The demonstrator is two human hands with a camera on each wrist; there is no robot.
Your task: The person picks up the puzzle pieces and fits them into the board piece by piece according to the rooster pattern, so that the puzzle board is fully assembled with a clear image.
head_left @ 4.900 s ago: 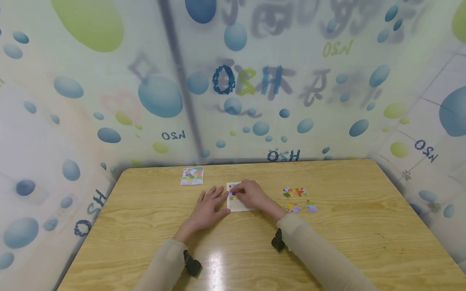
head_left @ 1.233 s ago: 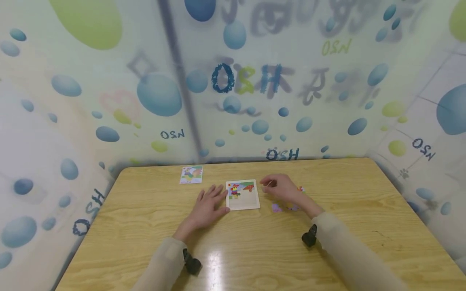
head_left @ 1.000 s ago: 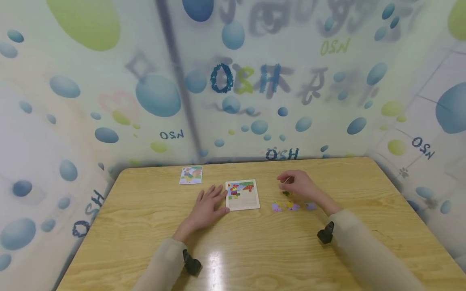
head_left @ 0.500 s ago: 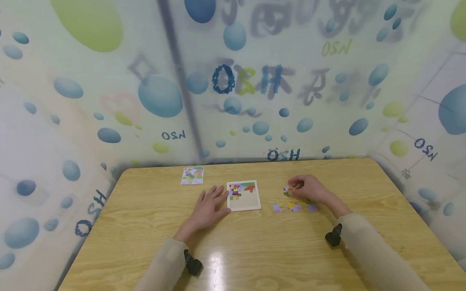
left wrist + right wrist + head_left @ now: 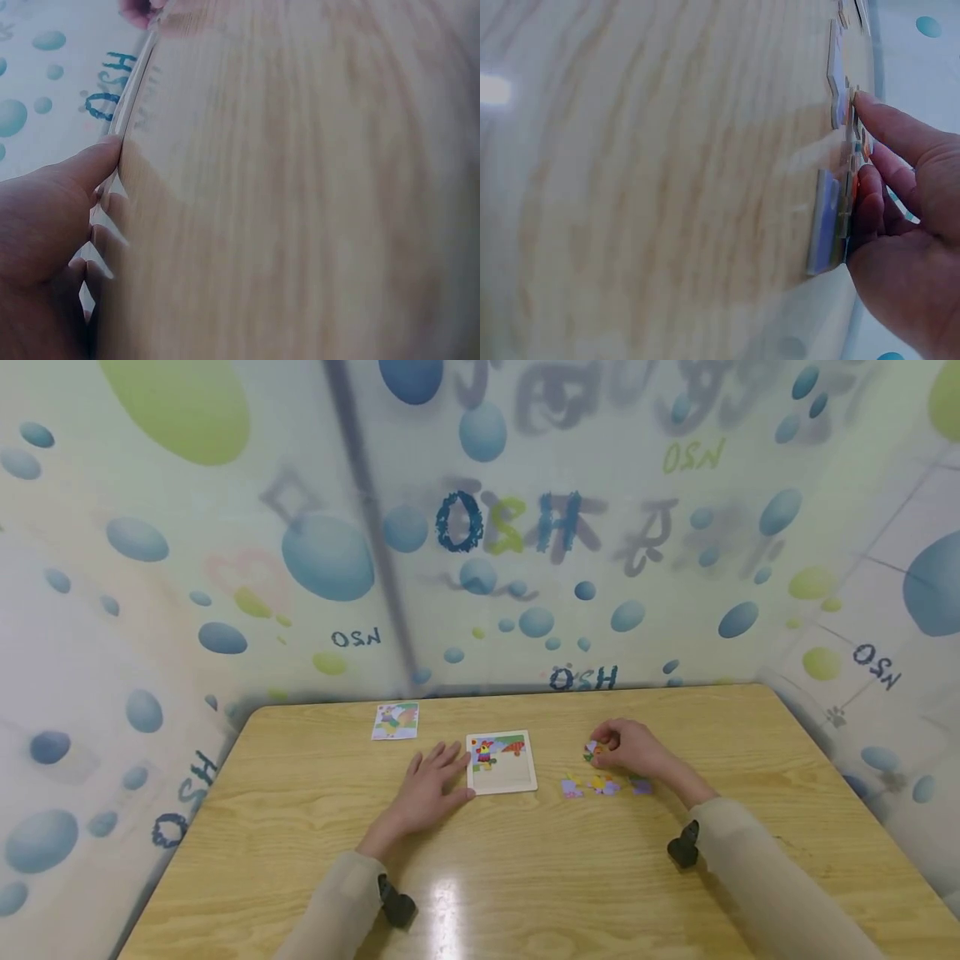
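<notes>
In the head view my left hand (image 5: 429, 789) lies flat with fingers spread, its thumb and fingertips at the left edge of a white-framed jigsaw tray (image 5: 533, 768). The tray's upper part and left side hold fitted pieces showing a colourful bird (image 5: 485, 752); its lower right is bare. My right hand (image 5: 637, 753) pinches an orange jigsaw piece (image 5: 598, 750) between thumb and fingers, low over the table, close to a green and red piece (image 5: 589, 755). In the right wrist view the thumb and fingers close in at the piece's edge, and a lilac piece (image 5: 825, 225) lies nearer the camera.
Loose jigsaw pieces lie in a row in front of the right hand: a lilac one (image 5: 572, 788), a yellow and lilac one (image 5: 603, 785) and another lilac one (image 5: 641, 787). A picture card (image 5: 395, 722) lies at the back left. A patterned wall (image 5: 480, 635) rises behind the table.
My right hand has left the tray and moved right to the loose pieces. The tray shows a red-orange piece at its upper right. A lilac piece lies left of the front row. The left hand stays put.
</notes>
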